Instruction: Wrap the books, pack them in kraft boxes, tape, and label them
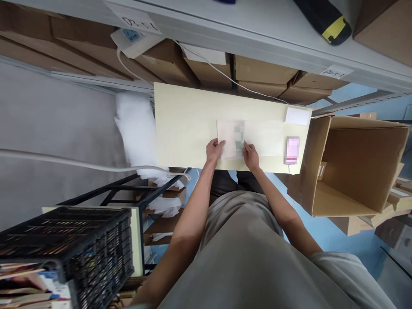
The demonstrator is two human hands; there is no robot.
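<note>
A thin, flat, pale rectangular packet [228, 138] with a green patch near its right side is held over the cream tabletop [185, 128]. It is blurred, so its exact kind cannot be made out. My left hand [215, 152] pinches its lower left edge, thumb on top. At the lower right edge my right hand [251, 155] grips it between thumb and fingers. Partly beneath the packet and reaching out to the right lies a white sheet [268, 138].
A pink-screened phone [292, 149] and a white slip [298, 116] lie at the table's right end. Beyond stands an open cardboard box [350, 167]. Boxes [264, 71] fill the shelf behind. White plastic wrap [135, 128] hangs at left, above a black crate [103, 257].
</note>
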